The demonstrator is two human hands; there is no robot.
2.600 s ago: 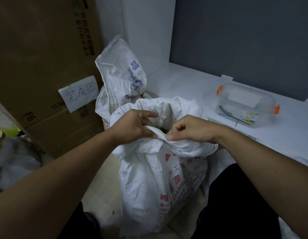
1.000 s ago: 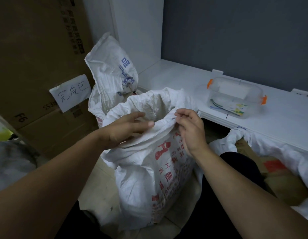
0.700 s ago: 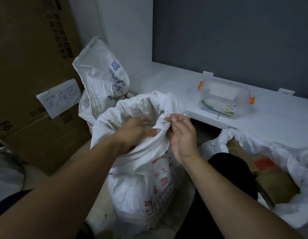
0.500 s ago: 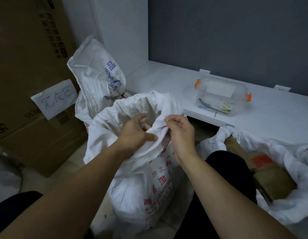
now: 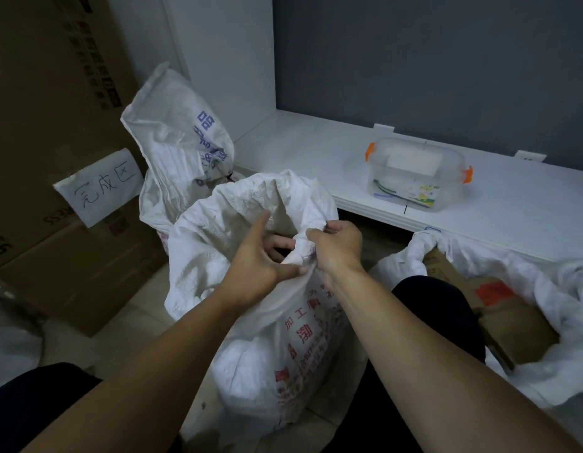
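Observation:
A white woven sack with red print [image 5: 251,338] stands on the floor between my knees, its mouth rolled down and open. My left hand [image 5: 254,266] grips the near rim of the sack's mouth, thumb outside and fingers curled inside, with the index finger stretched up. My right hand [image 5: 337,248] grips a bunched fold of the same rim just to the right. The two hands almost touch. What lies inside the sack is hidden.
A second white sack with blue print [image 5: 182,148] stands behind, against stacked cardboard boxes [image 5: 55,109] bearing a handwritten paper label [image 5: 100,188]. A white shelf [image 5: 316,158] carries a clear plastic box with orange clips [image 5: 417,174]. At right, another opened white sack [image 5: 561,305] holds cardboard [image 5: 512,322].
My view has swung left and down a little. My hands have shifted along the sack's rim: the right has gathered it into a bunch and the left has hooked its fingers inside the mouth.

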